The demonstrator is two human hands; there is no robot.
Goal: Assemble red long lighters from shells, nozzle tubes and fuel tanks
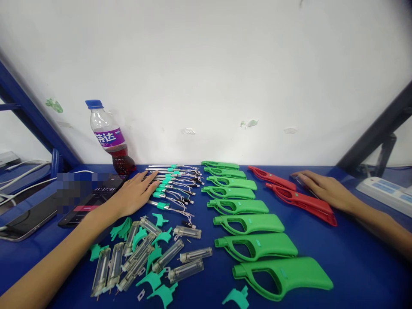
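Note:
My left hand (pixel 137 194) lies with fingers spread at the left ends of a column of metal rods (pixel 162 195) with green collars and thin wires. My right hand (pixel 317 185) rests on the table right of two red lighter shells (pixel 301 199); its fingers touch a small clear item (pixel 304 183) that I cannot make out well. Several green lighter shells (pixel 267 223) form a column in the middle. Clear fuel tanks (pixel 165 256) and teal trigger pieces (pixel 164 294) lie loosely at the front left.
A bottle of dark red drink (pixel 111 139) stands near the wall at the left. Two phones (pixel 30 214) with cables lie beside my left forearm. A white power strip (pixel 388 193) sits at the right edge. Blue metal frames (pixel 35 113) flank the blue table.

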